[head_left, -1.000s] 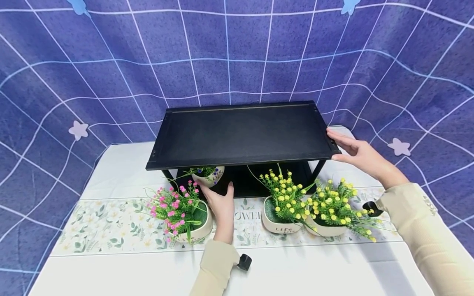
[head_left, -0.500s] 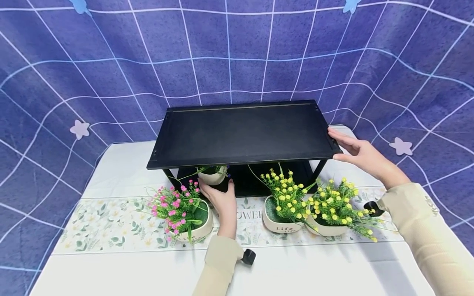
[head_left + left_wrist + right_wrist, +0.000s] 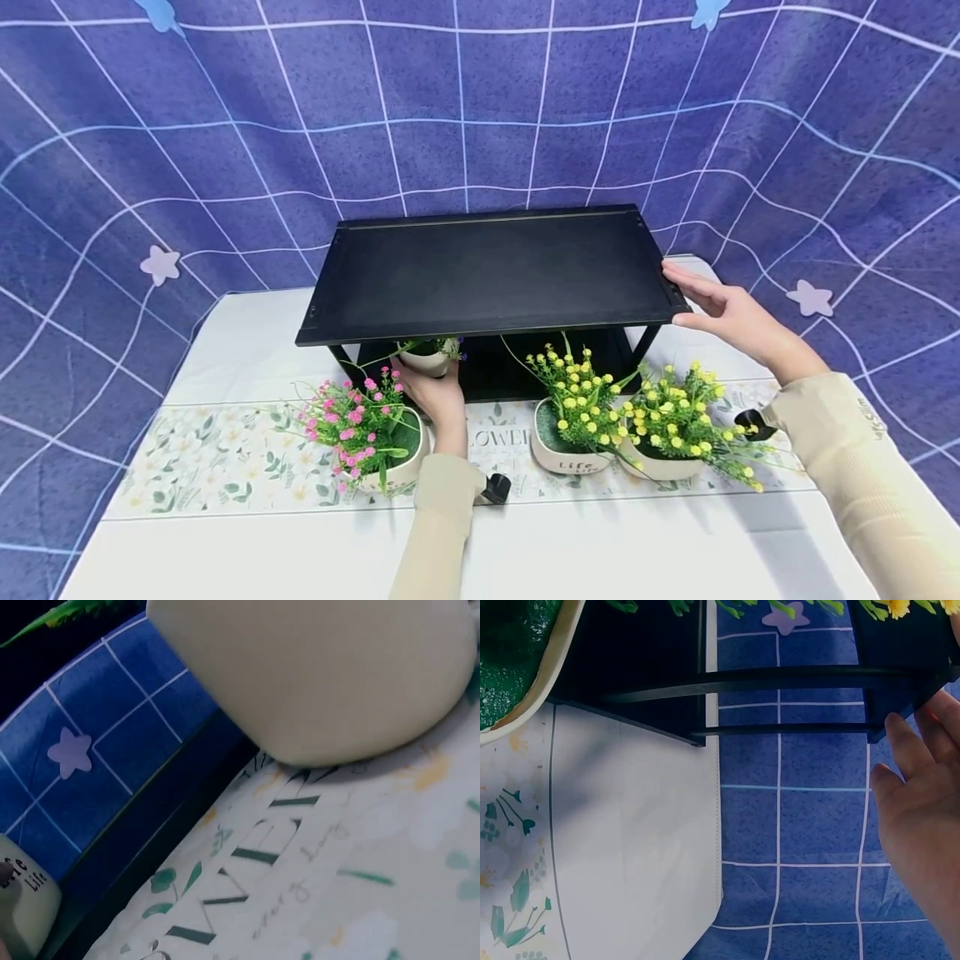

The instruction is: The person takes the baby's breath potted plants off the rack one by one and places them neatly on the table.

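Under the top board of a black two-tier shelf [image 3: 495, 271], my left hand [image 3: 435, 398] holds a small cream flowerpot [image 3: 427, 363] with green leaves and blue flowers. Its thumb is at the pot's right side; the fingers on the far side are mostly hidden. In the left wrist view the held flowerpot [image 3: 28, 904] shows "Life" lettering, with a fingertip on it. My right hand [image 3: 738, 321] rests against the right end of the shelf's top board, its fingers extended along the edge. The right wrist view shows these fingertips [image 3: 904, 742] at the shelf's dark frame.
A pot of pink flowers [image 3: 401, 468] stands left of my left forearm. Two pots of yellow flowers, one [image 3: 573, 461] beside the other [image 3: 663, 467], stand before the shelf's right half. A floral runner [image 3: 217, 467] crosses the white table [image 3: 262, 554]. A blue curtain [image 3: 480, 100] hangs behind.
The flowerpot under the shelf has turned, so its lettering no longer faces the head camera. My left hand has slid further in, and its thumb has closed onto the pot. The right hand stays put.
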`<action>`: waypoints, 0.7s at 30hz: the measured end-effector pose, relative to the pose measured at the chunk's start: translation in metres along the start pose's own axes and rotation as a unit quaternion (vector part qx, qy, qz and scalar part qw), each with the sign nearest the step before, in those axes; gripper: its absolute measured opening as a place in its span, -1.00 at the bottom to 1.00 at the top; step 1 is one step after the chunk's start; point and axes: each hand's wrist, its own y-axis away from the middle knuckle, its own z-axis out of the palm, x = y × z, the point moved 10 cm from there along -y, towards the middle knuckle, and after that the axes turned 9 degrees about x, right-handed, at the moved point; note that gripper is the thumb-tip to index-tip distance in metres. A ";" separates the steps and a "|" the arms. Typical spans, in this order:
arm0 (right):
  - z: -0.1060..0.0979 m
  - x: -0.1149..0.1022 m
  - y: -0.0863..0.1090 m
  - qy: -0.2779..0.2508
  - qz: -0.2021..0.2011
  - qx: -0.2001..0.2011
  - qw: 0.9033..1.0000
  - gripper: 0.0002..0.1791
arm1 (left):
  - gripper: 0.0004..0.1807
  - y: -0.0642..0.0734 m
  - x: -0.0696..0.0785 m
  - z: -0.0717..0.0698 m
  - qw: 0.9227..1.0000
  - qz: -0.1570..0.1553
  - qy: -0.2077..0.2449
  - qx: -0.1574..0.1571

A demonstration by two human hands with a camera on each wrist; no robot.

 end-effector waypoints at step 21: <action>0.000 0.001 0.001 0.012 0.020 -0.001 1.000 -0.27 | 0.07 -0.007 -0.005 0.008 0.999 0.035 -0.010 -0.005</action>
